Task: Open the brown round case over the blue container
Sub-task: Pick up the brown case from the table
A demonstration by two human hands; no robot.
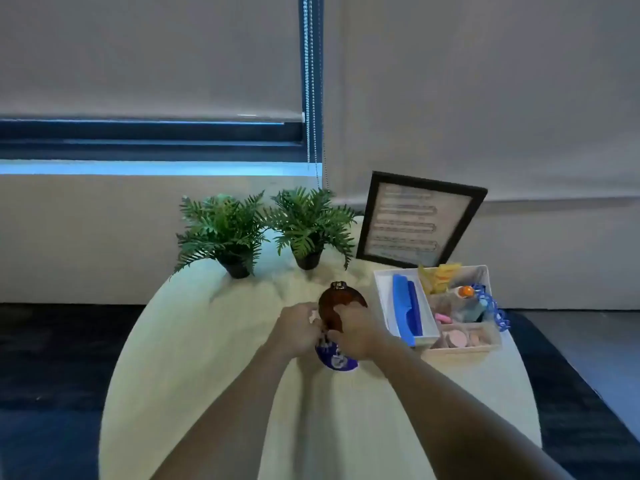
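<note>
Holding brown round case [334, 306] over blue container [335, 359]: left hand [300, 330] and right hand [353, 332] clasp it; part halves gently, staying centred.

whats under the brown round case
A blue container with white markings sits under the brown round case, on the pale table. Both hands cover the join, so the container's top and any contents are hidden.

We see two plants [221, 230] [310, 223] at the table's [207, 375] far edge, a frame [420, 220] right of them, a tray [438, 306] before it, and the case [337, 306] mid-table on the container [337, 360].
</note>
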